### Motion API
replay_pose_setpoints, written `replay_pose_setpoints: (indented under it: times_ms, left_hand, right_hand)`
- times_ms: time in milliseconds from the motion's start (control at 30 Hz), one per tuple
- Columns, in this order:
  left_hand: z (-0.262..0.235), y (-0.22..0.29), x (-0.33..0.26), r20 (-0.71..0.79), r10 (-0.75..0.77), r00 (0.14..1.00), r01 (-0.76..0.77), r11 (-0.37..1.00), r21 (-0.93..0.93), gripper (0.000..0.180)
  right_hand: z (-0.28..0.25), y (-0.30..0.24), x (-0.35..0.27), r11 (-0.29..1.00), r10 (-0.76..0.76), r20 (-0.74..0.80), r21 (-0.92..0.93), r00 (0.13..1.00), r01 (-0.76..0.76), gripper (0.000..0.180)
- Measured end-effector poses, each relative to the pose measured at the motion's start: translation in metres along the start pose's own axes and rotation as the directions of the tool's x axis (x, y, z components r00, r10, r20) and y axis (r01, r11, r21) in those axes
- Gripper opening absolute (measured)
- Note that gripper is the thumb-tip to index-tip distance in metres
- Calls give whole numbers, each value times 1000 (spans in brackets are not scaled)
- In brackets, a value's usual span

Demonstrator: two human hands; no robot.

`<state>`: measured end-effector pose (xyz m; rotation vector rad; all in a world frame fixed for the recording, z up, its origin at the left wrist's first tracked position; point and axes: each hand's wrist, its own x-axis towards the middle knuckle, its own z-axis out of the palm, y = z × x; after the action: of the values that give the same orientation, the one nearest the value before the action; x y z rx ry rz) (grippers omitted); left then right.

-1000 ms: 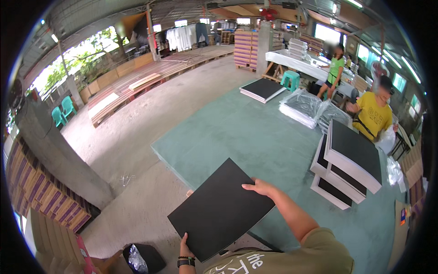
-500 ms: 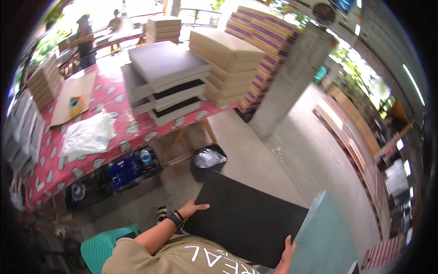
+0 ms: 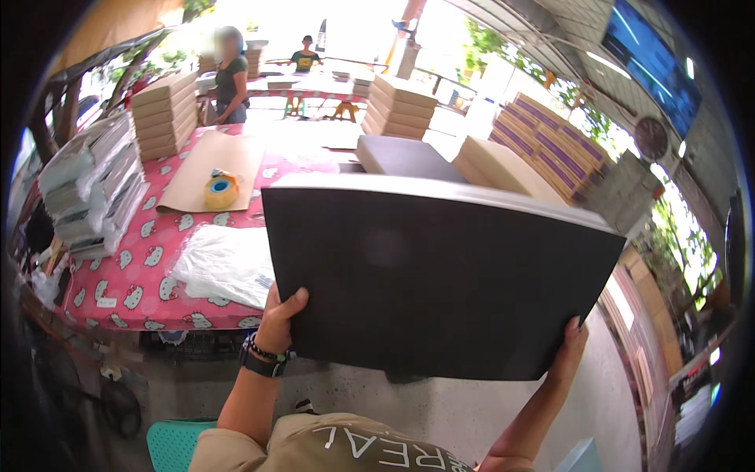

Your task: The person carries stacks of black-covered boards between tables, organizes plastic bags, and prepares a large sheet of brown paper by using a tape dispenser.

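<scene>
Gripping a black slab [image 3: 440,283] by its two sides, the person stands before a table dressed in pink cloth [image 3: 169,318]. Writing is limited to large white lettering across the chest of the olive shirt [image 3: 354,447] and a small white label [image 3: 106,303] near the table's front edge, too small to make out; the cloth repeats a white cartoon-head print. The slab lies between the hands, broad face tilted toward the wearer. The left hand [image 3: 277,318] is partly closed on its lower left side, thumb flat on the black face, fingers hidden behind; the right hand [image 3: 570,346] is curled at the lower right edge, thumb tip against it, how far the remaining fingers close being impossible to tell. Materials: the slab is matte and rectangular, with a pale band along its upper edge; crumpled white plastic [image 3: 224,263] lies just beside it on the cloth, and a round yellow tape roll [image 3: 221,191] rests on a smooth brown sheet [image 3: 193,165]. Glossy clear film wraps the stack [image 3: 94,185] at far left.
</scene>
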<state>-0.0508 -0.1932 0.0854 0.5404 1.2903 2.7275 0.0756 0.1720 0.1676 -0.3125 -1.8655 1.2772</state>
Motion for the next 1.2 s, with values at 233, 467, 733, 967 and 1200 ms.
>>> replay_pose_setpoints:
  times_ms: [233,467,733,967,1200]
  left_hand:
    - [-8,34,68,4,49,999,-49,996,-77,40]
    - [29,27,171,59,-3,998,21,955,-295,32]
    - [13,-36,289,83,-399,913,386,912,137,31]
    - [24,-42,282,-140,-353,925,376,904,204,34]
    - [-11,-72,216,-231,-114,966,121,993,16,44]
  right_hand:
    - [77,-36,101,999,-46,90,-24,995,48,60]
    - [142,-48,259,991,-126,430,19,894,130,62]
    - [189,110,446,518,312,723,-673,616,528,37]
    - [216,-31,396,387,-581,706,-197,404,901,29]
    - [189,-41,253,139,-754,575,613,-318,778,28]
